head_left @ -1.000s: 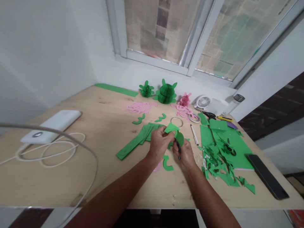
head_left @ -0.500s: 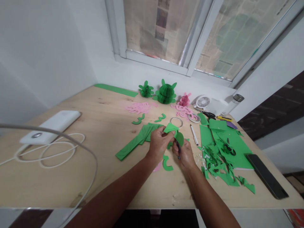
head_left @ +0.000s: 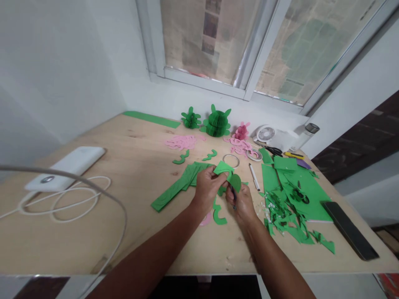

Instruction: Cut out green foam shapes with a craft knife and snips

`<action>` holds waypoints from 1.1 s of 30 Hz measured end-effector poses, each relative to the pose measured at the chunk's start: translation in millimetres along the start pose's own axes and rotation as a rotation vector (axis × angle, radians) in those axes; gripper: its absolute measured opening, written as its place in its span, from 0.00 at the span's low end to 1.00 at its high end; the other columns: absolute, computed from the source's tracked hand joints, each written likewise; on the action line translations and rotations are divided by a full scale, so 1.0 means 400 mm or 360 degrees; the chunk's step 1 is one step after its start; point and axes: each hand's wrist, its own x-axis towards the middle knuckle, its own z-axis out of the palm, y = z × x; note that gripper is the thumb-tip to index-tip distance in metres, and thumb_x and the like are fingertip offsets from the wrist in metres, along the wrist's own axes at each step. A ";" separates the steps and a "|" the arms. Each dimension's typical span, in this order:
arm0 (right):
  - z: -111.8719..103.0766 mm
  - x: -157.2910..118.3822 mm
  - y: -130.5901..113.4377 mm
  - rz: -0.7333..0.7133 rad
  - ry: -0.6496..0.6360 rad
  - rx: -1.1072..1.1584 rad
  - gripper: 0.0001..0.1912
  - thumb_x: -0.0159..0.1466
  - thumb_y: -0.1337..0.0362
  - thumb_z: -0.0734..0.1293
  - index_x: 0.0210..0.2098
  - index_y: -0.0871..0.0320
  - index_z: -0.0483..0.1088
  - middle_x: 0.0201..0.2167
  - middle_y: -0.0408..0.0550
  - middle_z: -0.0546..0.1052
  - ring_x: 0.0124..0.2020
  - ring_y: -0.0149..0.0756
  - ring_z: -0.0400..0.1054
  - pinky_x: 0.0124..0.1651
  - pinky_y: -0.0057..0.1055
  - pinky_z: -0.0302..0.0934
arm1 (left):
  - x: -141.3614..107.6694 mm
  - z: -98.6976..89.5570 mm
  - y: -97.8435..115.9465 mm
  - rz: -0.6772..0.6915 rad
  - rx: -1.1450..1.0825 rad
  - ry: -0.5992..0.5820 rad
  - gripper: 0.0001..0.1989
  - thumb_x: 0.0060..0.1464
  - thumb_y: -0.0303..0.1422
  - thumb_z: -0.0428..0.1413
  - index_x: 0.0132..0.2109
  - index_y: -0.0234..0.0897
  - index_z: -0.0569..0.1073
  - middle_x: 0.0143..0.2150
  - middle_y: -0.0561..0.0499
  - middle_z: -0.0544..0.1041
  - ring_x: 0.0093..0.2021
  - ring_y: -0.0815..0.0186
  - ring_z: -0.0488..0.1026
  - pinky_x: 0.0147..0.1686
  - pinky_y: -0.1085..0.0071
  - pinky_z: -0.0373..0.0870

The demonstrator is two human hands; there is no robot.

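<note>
Near the middle of the table, my left hand [head_left: 207, 183] pinches a piece of green paper [head_left: 223, 167]. My right hand [head_left: 242, 200] is closed around small dark scissors [head_left: 233, 195], whose blades are mostly hidden at the paper. A rounded green flap [head_left: 235, 182] bends up beside the cut. Under and left of my left hand lie green paper strips [head_left: 174, 189] with curved lines on them. A curled green cutout [head_left: 219, 215] lies just below my hands, with a pink cutout [head_left: 205, 219] next to it.
Green scraps [head_left: 283, 216] and sheets cover the right side, near a black phone [head_left: 350, 230]. A white marker [head_left: 254, 177] and tape rings [head_left: 254, 155] lie beyond my hands. Paper figures [head_left: 217, 123] stand by the wall. At left are a white power bank [head_left: 67, 168] and cable [head_left: 102, 193].
Almost nothing differs. The green flap by the scissors has shifted very slightly; both hands keep the same grip, and the view has tilted a little.
</note>
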 end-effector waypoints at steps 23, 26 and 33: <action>0.013 0.001 -0.017 0.0040 0.0055 -0.0095 0.26 0.49 0.41 0.71 0.18 0.59 0.69 0.07 0.33 0.55 0.11 0.22 0.42 0.16 0.27 0.33 | 0.005 -0.002 0.008 -0.0040 -0.0080 -0.0106 0.08 0.37 0.32 0.62 0.25 0.35 0.71 0.20 0.56 0.71 0.19 0.71 0.65 0.20 0.75 0.61; 0.015 0.000 -0.020 0.0055 0.0055 -0.0084 0.26 0.48 0.41 0.71 0.19 0.59 0.69 0.07 0.33 0.55 0.11 0.22 0.41 0.16 0.27 0.33 | 0.003 -0.001 0.012 -0.0034 -0.0093 -0.0120 0.08 0.37 0.32 0.62 0.24 0.34 0.71 0.20 0.56 0.71 0.19 0.72 0.65 0.20 0.75 0.61; 0.016 -0.003 -0.026 0.0067 0.0050 -0.0138 0.26 0.48 0.41 0.70 0.19 0.59 0.69 0.07 0.33 0.55 0.11 0.22 0.41 0.16 0.26 0.34 | 0.001 -0.001 0.016 -0.0055 -0.0110 -0.0104 0.08 0.38 0.31 0.62 0.27 0.32 0.75 0.22 0.54 0.74 0.20 0.72 0.66 0.21 0.75 0.63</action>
